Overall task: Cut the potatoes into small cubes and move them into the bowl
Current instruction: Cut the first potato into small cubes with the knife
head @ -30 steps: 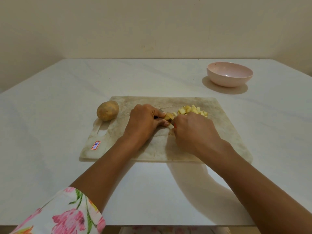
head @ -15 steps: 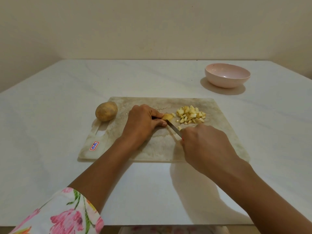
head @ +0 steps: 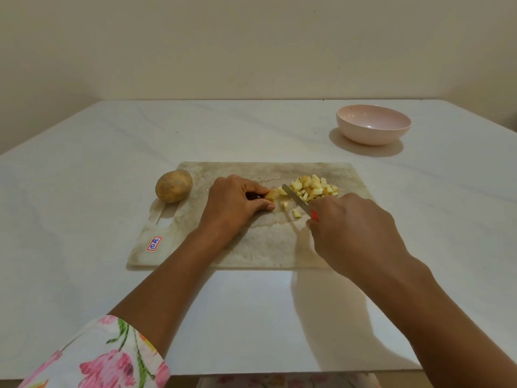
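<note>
We wear a white sleeve (head: 98, 357) printed with big pink flowers and green leaves, its hem well back from our left hand (head: 235, 204), and like floral cloth (head: 279, 381) shows below the table's (head: 251, 317) near edge.

Worn cutting board (head: 212, 247) lies on a white table (head: 84, 219). Left hand (head: 235, 204) pinches a small remaining potato piece (head: 270, 194) against the board. Right hand (head: 352, 231) grips a red-handled knife (head: 296, 200), blade angled up-left, tip near that piece. Pile of potato cubes (head: 314, 187) sits just beyond the blade; a few loose cubes lie beside it. Whole potato (head: 173, 185) rests at the board's left edge. Pink bowl (head: 373, 124) stands well apart, far right.
</note>
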